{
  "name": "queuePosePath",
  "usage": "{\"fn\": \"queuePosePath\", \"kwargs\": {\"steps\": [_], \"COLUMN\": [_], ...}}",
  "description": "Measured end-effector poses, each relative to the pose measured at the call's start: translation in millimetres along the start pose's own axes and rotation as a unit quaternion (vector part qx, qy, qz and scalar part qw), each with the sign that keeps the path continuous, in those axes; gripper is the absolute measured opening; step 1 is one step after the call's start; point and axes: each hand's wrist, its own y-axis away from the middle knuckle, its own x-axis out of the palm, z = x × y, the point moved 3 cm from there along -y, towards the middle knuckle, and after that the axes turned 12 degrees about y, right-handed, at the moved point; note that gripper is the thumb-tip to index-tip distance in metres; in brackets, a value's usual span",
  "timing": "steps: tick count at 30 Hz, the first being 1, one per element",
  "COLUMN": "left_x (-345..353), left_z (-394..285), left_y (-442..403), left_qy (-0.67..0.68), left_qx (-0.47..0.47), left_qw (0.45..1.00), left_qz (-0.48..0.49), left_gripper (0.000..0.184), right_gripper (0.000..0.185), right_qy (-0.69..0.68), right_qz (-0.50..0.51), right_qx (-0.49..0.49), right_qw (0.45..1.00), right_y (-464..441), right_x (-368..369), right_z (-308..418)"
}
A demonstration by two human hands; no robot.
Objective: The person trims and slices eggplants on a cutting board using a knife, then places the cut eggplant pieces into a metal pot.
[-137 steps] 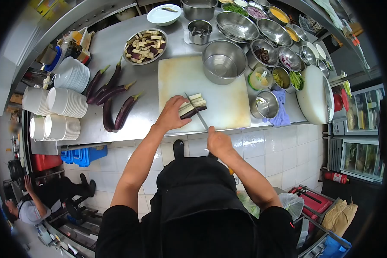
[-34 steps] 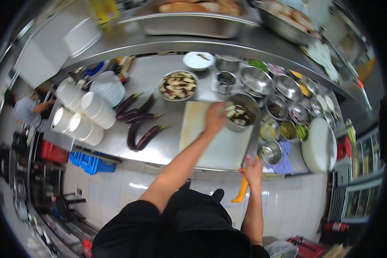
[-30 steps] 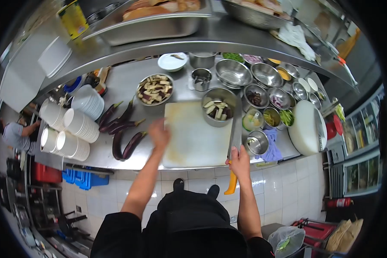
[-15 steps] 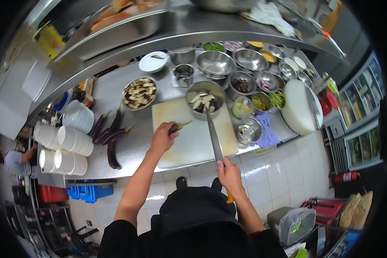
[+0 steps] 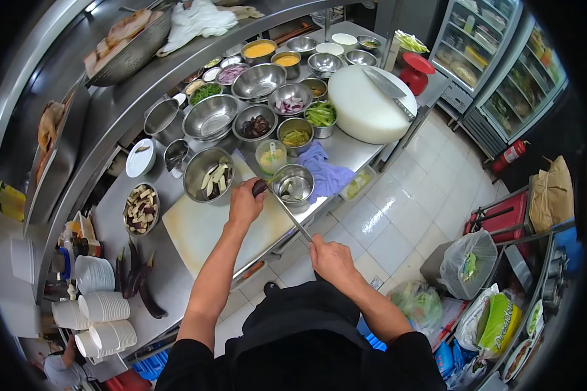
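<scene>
Off the board's (image 5: 205, 229) near edge, the right hand (image 5: 332, 259) is gripping a knife (image 5: 292, 219), fingers wrapped together. Over the board's right end, the left hand (image 5: 246, 203) is pinching an eggplant (image 5: 259, 188) between its fingers. At the board's far side, a pot (image 5: 198, 185) is holding cut pieces (image 5: 215, 180).

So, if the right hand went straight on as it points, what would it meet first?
The right hand, knife leading, would probably meet the eggplant in the left hand first; depth is unclear, and blade and eggplant may touch.
</scene>
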Motion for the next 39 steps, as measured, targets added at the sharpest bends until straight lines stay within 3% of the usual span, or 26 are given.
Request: {"fn": "queuePosePath", "kwargs": {"steps": [7, 12, 16, 20, 22, 24, 28, 29, 30, 32, 34, 36, 38, 39], "left_x": [26, 28, 23, 22, 18, 11, -23, -38, -53, -70, -80, -90, -94, -93], "left_z": [-13, -32, 5, 27, 37, 49, 92, 101, 110, 146, 180, 165, 160, 168], "left_y": [-8, -11, -13, -3, 6, 15, 61, 77, 90, 115, 137, 149, 161, 169], "left_qy": [0.015, 0.101, 0.218, 0.325, 0.332, 0.331, 0.226, 0.125, 0.021, -0.005, -0.061, -0.056, -0.194, -0.150], "left_qx": [-0.045, -0.094, -0.184, -0.240, -0.261, -0.265, -0.284, -0.256, -0.226, -0.236, -0.260, -0.284, -0.263, -0.294], "left_qw": [0.999, 0.990, 0.956, 0.908, 0.899, 0.900, 0.931, 0.959, 0.973, 0.971, 0.957, 0.951, 0.940, 0.943], "left_qz": [0.004, 0.023, 0.066, 0.111, 0.116, 0.101, 0.043, -0.002, -0.043, -0.048, -0.113, -0.104, -0.102, -0.040], "left_gripper": [0.037, 0.041, 0.038, 0.037, 0.034, 0.034, 0.038, 0.043, 0.048, 0.056, 0.059, 0.062, 0.064, 0.067], "right_gripper": [0.011, 0.013, 0.015, 0.019, 0.018, 0.020, 0.027, 0.028, 0.029, 0.030, 0.037, 0.047, 0.052, 0.055], "right_qy": [0.021, 0.019, -0.034, -0.076, -0.026, -0.038, -0.140, -0.153, -0.147, -0.181, -0.256, -0.300, -0.306, -0.319], "right_qz": [-0.013, -0.013, -0.016, 0.037, 0.005, 0.007, 0.153, 0.180, 0.185, 0.181, 0.204, 0.263, 0.294, 0.295], "right_qx": [0.006, 0.043, 0.028, -0.017, 0.073, 0.063, 0.001, -0.010, -0.020, -0.035, -0.028, 0.002, 0.021, 0.037], "right_qw": [1.000, 0.999, 0.999, 0.996, 0.997, 0.997, 0.978, 0.972, 0.971, 0.966, 0.944, 0.917, 0.905, 0.900], "right_y": [-18, -50, -40, -33, -35, -33, -25, -25, -23, -22, -28, -47, -66, -77], "right_x": [23, 48, 13, 28, 34, 36, 23, 27, 48, 100, 129, 143, 162, 175], "right_z": [-21, -39, -36, -48, -63, -70, -33, -23, -15, 1, 28, 62, 87, 97]}}
